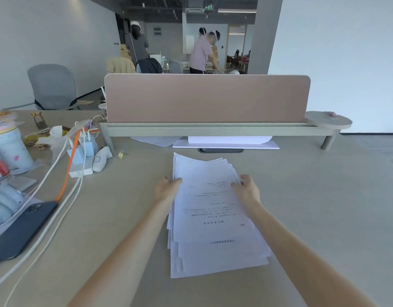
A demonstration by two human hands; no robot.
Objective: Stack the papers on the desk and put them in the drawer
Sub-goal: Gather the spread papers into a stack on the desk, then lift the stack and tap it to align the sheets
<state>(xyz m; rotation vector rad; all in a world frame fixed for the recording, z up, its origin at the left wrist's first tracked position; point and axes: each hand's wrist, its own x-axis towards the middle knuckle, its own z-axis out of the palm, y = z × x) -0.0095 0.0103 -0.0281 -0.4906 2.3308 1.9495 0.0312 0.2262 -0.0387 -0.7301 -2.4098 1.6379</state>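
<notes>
Head view: one loose pile of papers lies on the counter, straight ahead, near the front edge. Sheets are fanned and offset, corners poking out at the near and far ends. Left hand pinches the pile's left edge, thumb on top. Right hand grips the right edge, fingers curled over the top sheets. No drawer is in sight.

Risks, as judged:
- Pile is not squared; lifting now could let lower sheets slide out and scatter, since both hands hold only the far half.
- The near end hangs unsupported if raised; it may sag and crease.
- More paper sits under the shelf riser; it could be missed and left out of the stack.
- Cables and a phone lie well left, unlikely to snag.

Counts: two hands, one pile (sheet number cannot be told), one phone, one binder clip, several cables, three people in the background.
</notes>
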